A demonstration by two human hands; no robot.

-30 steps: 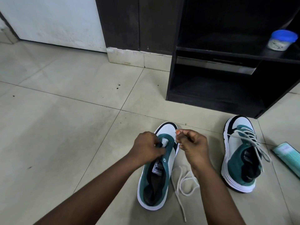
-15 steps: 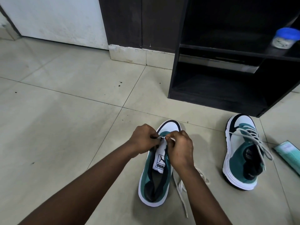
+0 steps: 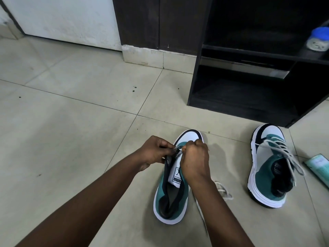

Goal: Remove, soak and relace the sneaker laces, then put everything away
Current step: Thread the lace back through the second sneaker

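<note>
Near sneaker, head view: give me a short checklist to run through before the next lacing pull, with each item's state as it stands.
1. Lace end pinched: ok. The left hand and right hand meet on the lace at the near sneaker's front eyelets.
2. Lace through the eyelet: cannot tell, the fingers hide it.
3. Tongue out of the way: ok, it lies flat, label showing.
4. Slack free: ok, loose lace lies on the floor beside the shoe.
5. Other sneaker: ok, laced and standing apart.
</note>
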